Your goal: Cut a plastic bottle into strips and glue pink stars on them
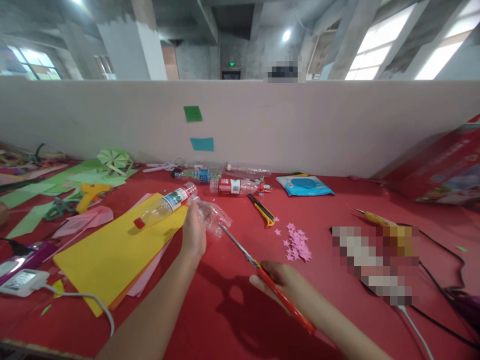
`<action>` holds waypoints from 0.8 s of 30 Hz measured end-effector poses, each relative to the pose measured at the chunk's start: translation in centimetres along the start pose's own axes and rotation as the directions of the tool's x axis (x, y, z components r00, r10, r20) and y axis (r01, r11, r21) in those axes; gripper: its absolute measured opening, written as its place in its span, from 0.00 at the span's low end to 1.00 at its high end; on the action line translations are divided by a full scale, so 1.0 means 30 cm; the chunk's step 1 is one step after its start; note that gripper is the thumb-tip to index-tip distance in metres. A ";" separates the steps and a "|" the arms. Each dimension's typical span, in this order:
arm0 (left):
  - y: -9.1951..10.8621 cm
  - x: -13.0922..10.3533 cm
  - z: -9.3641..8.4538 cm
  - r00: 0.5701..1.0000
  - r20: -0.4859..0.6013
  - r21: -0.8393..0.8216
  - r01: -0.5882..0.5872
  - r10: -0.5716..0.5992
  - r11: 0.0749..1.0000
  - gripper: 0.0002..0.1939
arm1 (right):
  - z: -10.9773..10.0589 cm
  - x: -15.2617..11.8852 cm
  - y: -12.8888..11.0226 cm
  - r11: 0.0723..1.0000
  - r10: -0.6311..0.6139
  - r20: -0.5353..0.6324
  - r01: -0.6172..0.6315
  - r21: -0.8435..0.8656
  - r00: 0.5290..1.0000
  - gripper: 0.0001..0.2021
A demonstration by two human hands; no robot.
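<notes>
My left hand grips a cut piece of clear plastic bottle, held a little above the red tabletop. In my right hand is a pair of red-handled shears, their long metal blades pointing up and left. The blade tips meet the lower right edge of the clear plastic; whether they bite into it I cannot tell. Just left of the left hand, a clear bottle with a red cap lies across a stack of yellow sheets.
Behind lie several clear bottles, a utility knife and a blue wipes pack. Pink paper stars are to the right, with a yellow-handled soldering iron and its cord. A yellow glue gun lies left. A white partition closes the back.
</notes>
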State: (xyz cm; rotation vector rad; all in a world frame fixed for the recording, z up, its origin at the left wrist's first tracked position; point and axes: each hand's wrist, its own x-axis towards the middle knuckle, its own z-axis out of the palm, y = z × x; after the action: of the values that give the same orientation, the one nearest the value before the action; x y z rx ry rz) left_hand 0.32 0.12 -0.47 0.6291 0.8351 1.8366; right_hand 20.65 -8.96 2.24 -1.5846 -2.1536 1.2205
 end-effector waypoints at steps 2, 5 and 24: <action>-0.001 0.001 0.000 1.000 0.001 -0.004 -0.005 0.005 1.000 0.15 | -0.001 0.001 -0.001 1.000 0.004 -0.003 -0.004 0.007 1.000 0.20; 0.001 0.000 0.004 1.000 0.003 -0.013 -0.009 0.009 1.000 0.15 | 0.001 0.004 0.002 1.000 0.003 0.011 -0.003 0.024 1.000 0.20; -0.026 0.010 -0.010 0.997 0.051 0.146 -0.062 0.055 0.987 0.16 | 0.005 0.004 0.008 0.999 -0.049 0.029 0.049 0.012 0.998 0.20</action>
State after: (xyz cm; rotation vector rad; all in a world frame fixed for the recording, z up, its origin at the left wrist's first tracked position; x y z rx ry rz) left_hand 0.43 0.54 -1.26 0.7953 0.9358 1.8167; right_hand 20.68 -8.91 1.95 -1.5098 -2.1859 1.2460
